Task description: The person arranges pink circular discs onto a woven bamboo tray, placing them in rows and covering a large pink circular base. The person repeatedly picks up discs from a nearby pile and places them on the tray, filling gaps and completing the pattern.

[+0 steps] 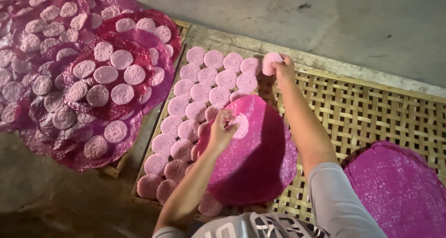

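Both bare forearms reach forward from the bottom edge of the view, over the woven bamboo drying rack (371,112). The left hand (222,131) sits nearer the body, above the rack's left half, wrist bent downward, fingers curled together with the fingertips pinched. The right hand (282,67) stretches farther out, close to the rack's far rim, arm almost straight, fingers closed in a pinch, a grey sleeve covering the upper arm.
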